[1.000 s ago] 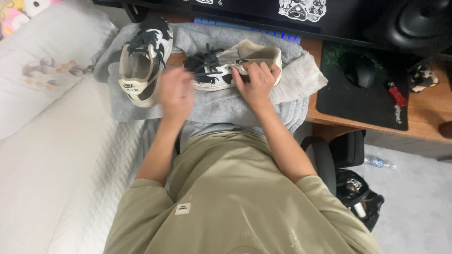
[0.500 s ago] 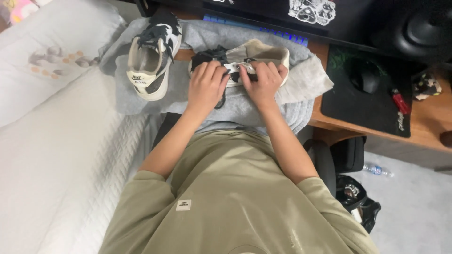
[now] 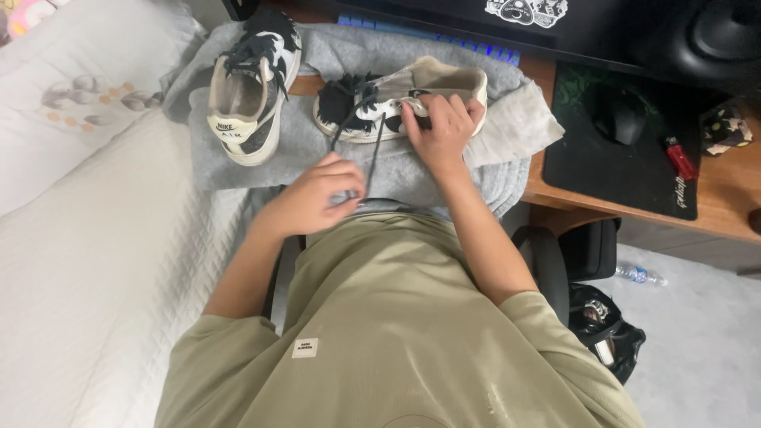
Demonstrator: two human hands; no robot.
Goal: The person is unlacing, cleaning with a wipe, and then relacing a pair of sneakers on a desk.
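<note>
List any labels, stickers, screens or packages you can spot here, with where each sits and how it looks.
Sticker: top edge, on a black surface; white cartoon shape.
Heel label: back of the left sneaker; dark print on cream.
Shirt tag: on the olive shirt; small pale rectangle.
Water bottle: floor at right; clear, blue-banded.

A black-and-cream sneaker (image 3: 400, 99) lies on its side at upper centre of the frame, its dark lace (image 3: 372, 147) pulled taut downward.
</note>
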